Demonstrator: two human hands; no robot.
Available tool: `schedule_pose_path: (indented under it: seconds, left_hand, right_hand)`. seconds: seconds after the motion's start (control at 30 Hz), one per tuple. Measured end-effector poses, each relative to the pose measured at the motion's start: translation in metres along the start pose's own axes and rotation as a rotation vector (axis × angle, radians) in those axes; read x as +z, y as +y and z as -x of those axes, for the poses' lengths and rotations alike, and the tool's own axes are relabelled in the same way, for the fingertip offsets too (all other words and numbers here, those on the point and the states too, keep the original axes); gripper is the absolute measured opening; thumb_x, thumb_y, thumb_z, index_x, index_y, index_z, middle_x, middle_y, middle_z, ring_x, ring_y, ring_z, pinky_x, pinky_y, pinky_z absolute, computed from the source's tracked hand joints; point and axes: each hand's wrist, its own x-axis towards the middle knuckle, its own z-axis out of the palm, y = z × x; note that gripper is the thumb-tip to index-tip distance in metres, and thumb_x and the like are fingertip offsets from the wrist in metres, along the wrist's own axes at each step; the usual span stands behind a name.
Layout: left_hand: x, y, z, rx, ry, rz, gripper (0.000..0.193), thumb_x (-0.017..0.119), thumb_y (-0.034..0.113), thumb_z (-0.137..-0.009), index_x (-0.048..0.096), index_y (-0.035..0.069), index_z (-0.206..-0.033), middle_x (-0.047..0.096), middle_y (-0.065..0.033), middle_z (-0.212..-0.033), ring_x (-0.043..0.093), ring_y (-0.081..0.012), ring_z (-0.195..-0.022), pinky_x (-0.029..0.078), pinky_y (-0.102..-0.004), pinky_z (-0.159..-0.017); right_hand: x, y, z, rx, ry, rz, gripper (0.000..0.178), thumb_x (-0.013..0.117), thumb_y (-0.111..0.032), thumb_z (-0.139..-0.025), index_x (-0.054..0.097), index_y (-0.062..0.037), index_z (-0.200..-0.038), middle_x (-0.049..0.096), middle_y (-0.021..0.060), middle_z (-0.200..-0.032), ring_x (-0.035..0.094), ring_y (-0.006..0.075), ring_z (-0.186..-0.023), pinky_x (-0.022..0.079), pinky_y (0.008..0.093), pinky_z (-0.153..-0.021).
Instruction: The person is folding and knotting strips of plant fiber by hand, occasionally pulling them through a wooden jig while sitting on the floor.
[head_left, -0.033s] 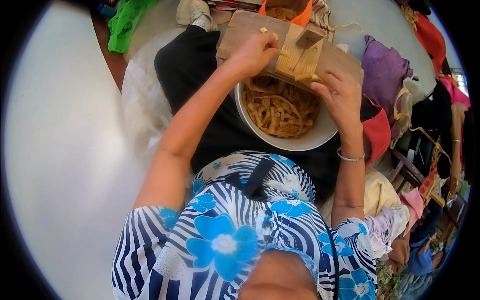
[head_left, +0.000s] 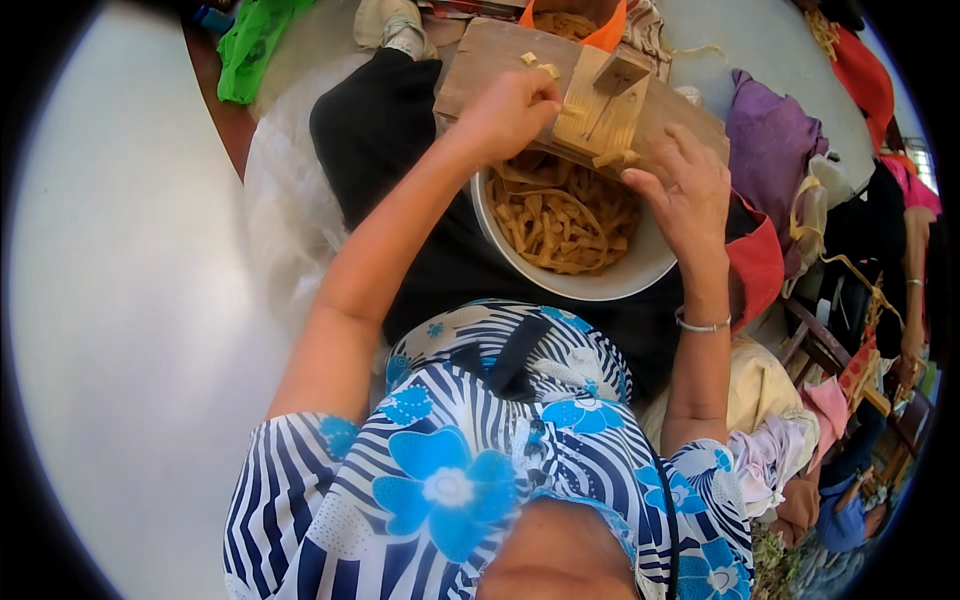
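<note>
My left hand [head_left: 512,115] is closed in a pinch at the left edge of a pale wooden block, with a short tan strip [head_left: 572,109] showing at its fingertips. The block [head_left: 597,125] lies across a wide wooden board [head_left: 480,62], and an upright wooden piece [head_left: 620,74] rises from it. My right hand [head_left: 692,195] is open over the board's right side, fingers apart. Near its thumb a small tan folded piece [head_left: 616,158] lies at the block's near end. Two small tan knots [head_left: 538,65] rest on the board beyond my left hand.
Below the board, a metal bowl [head_left: 610,292] holds many tan strips [head_left: 565,225]. An orange-rimmed container [head_left: 608,36] with similar pieces stands beyond. Purple cloth [head_left: 765,125] and red cloth [head_left: 757,265] lie right; a green plastic bag [head_left: 255,45] is far left. Another person's arm [head_left: 912,270] shows at right.
My right hand's fingers have spread and lifted a little away from the small folded piece. My left hand has shifted very slightly right, still pinched.
</note>
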Motion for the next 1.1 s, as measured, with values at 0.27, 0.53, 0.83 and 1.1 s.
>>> schedule_pose_path:
  seconds: [0.27,0.53,0.83,1.1]
  left_hand:
    - [0.041,0.048,0.047,-0.024,-0.241,0.436,0.019,0.054,0.016,-0.090,0.063,0.000,-0.091,0.059,0.0000,-0.072,0.052,-0.0056,-0.063,0.043,-0.0229,-0.054]
    - [-0.001,0.066,0.057,0.115,-0.392,0.351,0.024,0.055,0.019,-0.091,0.065,0.000,-0.083,0.061,-0.0004,-0.073,0.055,-0.0059,-0.071,0.045,-0.0228,-0.062]
    - [0.067,0.071,0.075,0.017,-0.184,0.852,0.024,0.057,0.018,-0.091,0.059,0.001,-0.107,0.057,0.0020,-0.075,0.049,-0.0035,-0.065,0.040,-0.0190,-0.056]
    - [0.064,0.038,0.065,-0.266,-0.357,0.801,0.007,0.055,0.009,-0.088,0.059,0.003,-0.086,0.054,-0.0011,-0.066,0.051,-0.0107,-0.059,0.039,-0.0247,-0.053]
  right_hand:
    - [0.019,-0.031,0.007,0.172,-0.035,-0.218,0.018,0.064,-0.023,-0.083,0.064,-0.0078,-0.093,0.064,0.0126,-0.087,0.057,0.0300,-0.067,0.044,0.0355,-0.058]
    - [-0.055,-0.084,0.034,0.376,-0.609,-1.276,0.021,0.064,-0.015,-0.085,0.069,0.0046,-0.081,0.054,-0.0010,-0.056,0.046,0.0057,-0.051,0.038,0.0219,-0.051]
    - [0.018,-0.048,0.019,0.479,0.250,-0.890,0.026,0.066,-0.018,-0.085,0.066,-0.0031,-0.106,0.060,0.0034,-0.067,0.057,0.0106,-0.061,0.045,0.0269,-0.055]
    - [0.021,-0.039,0.031,0.394,0.073,-0.285,0.014,0.066,-0.017,-0.078,0.069,-0.0124,-0.092,0.059,0.0149,-0.069,0.057,0.0344,-0.064,0.045,0.0344,-0.055]
